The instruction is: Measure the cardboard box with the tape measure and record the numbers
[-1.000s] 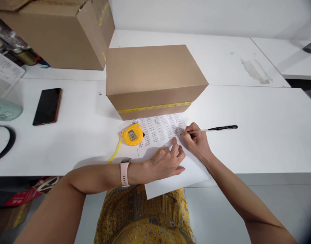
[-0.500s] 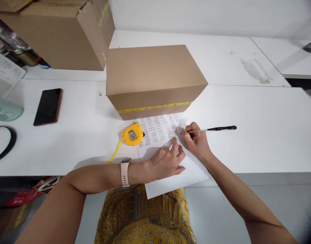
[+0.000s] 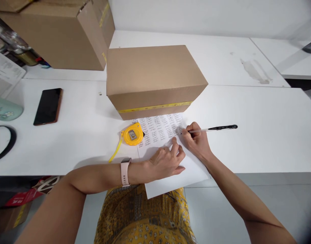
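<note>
My right hand (image 3: 197,142) is closed round a pen (image 3: 212,128) with a clear barrel and black grip end, its tip on the sheet of paper (image 3: 160,183). Rows of small handwriting cover the upper part of that sheet, whose far edge runs under or behind a cardboard box (image 3: 155,67). Lying on the lower part of the paper, my left hand (image 3: 165,162) has its fingers apart and bent a little, with nothing in them. Left of the writing, a yellow tape measure (image 3: 133,134) overlaps the sheet's edge, a short length of tape pulled out.
On the white table (image 3: 246,135) a dark phone (image 3: 48,106) lies at the left, near a pale green cup (image 3: 6,108) and a black band (image 3: 12,142). A larger carton (image 3: 61,37) stands at the back left. The table's front edge is close to my body.
The pen's upper end has shifted very slightly in my right hand. My left hand, the paper, the tape measure and the box look unmoved.
</note>
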A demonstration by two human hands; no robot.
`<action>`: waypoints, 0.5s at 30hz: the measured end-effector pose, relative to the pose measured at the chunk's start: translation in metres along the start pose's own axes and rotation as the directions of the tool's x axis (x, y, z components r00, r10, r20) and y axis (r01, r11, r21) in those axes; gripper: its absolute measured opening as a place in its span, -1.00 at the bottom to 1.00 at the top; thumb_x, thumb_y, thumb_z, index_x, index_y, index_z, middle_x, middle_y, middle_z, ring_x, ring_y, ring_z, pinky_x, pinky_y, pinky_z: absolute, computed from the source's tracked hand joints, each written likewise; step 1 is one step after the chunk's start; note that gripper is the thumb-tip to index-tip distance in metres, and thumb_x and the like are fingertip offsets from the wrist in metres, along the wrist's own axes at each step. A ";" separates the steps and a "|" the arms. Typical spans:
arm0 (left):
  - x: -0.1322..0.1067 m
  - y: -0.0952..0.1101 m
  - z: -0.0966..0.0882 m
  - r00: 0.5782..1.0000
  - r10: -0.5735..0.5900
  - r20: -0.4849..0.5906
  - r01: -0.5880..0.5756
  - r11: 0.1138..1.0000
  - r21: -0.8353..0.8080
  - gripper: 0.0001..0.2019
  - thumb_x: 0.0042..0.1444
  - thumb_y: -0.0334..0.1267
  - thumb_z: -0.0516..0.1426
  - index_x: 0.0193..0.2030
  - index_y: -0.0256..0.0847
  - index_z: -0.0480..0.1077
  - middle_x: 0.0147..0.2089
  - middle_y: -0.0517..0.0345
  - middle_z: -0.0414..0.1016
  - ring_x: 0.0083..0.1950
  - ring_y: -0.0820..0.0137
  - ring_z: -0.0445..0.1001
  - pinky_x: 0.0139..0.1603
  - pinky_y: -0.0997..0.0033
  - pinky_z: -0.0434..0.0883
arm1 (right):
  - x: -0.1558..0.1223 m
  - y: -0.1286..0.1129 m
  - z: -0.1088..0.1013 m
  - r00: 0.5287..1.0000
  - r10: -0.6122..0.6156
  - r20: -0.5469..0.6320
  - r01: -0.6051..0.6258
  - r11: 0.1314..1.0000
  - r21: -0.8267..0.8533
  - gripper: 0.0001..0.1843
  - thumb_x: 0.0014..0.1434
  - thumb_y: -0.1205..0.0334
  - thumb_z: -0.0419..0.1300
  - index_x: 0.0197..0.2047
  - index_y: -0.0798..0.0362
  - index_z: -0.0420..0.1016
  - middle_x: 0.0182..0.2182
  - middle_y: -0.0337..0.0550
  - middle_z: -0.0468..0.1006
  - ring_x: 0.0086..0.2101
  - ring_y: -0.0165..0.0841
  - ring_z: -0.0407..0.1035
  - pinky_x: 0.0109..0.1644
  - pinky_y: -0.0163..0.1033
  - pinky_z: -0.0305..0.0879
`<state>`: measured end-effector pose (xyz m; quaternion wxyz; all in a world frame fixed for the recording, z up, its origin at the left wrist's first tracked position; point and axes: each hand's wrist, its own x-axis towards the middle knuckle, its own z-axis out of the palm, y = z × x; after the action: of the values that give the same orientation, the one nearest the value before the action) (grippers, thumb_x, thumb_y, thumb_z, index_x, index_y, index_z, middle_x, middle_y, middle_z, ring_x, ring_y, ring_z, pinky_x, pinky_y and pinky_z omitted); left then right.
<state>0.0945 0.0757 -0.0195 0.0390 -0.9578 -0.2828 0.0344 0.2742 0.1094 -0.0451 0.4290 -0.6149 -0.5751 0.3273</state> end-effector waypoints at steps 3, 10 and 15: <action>0.000 0.001 0.002 1.000 -0.003 -0.012 0.003 1.000 -0.001 -0.38 0.41 0.12 -0.05 0.27 -0.44 0.32 0.33 -0.66 0.31 -0.36 0.24 0.61 -0.44 0.33 0.44 | 0.000 0.000 0.000 1.000 -0.005 0.001 0.005 1.000 -0.002 -0.74 0.16 0.24 0.23 -0.45 -0.03 0.21 -0.64 -0.40 0.20 -0.61 -0.49 0.04 -0.56 -0.32 -0.02; 0.000 0.000 0.002 1.000 -0.008 -0.018 0.008 1.000 0.014 -0.38 0.41 0.13 -0.06 0.27 -0.43 0.32 0.33 -0.64 0.33 -0.36 0.24 0.60 -0.44 0.32 0.43 | 0.000 0.001 0.000 1.000 -0.006 -0.004 0.006 1.000 0.012 -0.73 0.16 0.23 0.25 -0.46 -0.04 0.21 -0.64 -0.40 0.21 -0.61 -0.48 0.06 -0.55 -0.31 -0.02; 0.000 0.000 -0.002 1.000 -0.002 0.010 0.002 1.000 0.010 -0.39 0.41 0.12 -0.05 0.27 -0.43 0.32 0.32 -0.63 0.33 -0.35 0.25 0.60 -0.45 0.34 0.43 | 0.000 0.001 0.000 0.999 -0.007 -0.032 0.007 1.000 -0.002 -0.75 0.17 0.25 0.23 -0.45 -0.04 0.21 -0.62 -0.38 0.23 -0.59 -0.47 0.08 -0.53 -0.30 0.02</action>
<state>0.0947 0.0755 -0.0175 0.0421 -0.9571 -0.2836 0.0407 0.2749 0.1092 -0.0462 0.4386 -0.6187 -0.5705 0.3153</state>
